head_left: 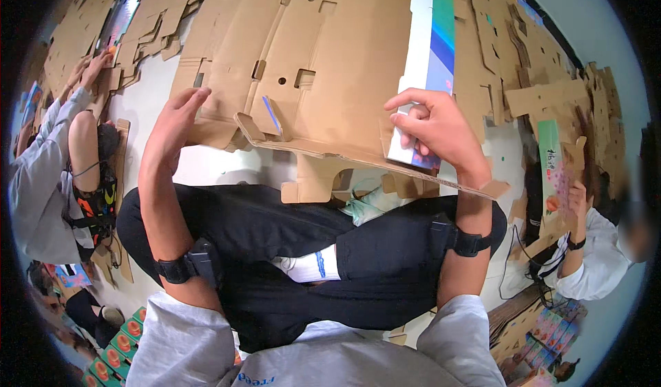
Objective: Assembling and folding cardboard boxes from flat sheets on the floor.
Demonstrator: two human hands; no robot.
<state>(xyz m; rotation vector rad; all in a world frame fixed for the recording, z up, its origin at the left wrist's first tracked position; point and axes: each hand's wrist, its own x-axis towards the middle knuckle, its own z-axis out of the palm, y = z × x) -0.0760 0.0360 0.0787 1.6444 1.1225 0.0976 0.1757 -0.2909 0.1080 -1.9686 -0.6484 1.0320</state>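
Observation:
A large brown cardboard sheet with slots, holes and creases lies in front of me across my folded legs. Along its right side runs a narrow flap with a white edge and a green, blue and violet print. My right hand curls its fingers over this flap at the near end. At the sheet's left side is my left hand, fingers stretched toward the right, close to the cardboard. A small tab with a blue edge sticks up near the front crease.
Below the front edge are a cut cardboard piece and a crumpled pale green and white wrapper. Co-workers sit at left and right. Stacked flat cardboard lies beyond; green boxes stand at lower left.

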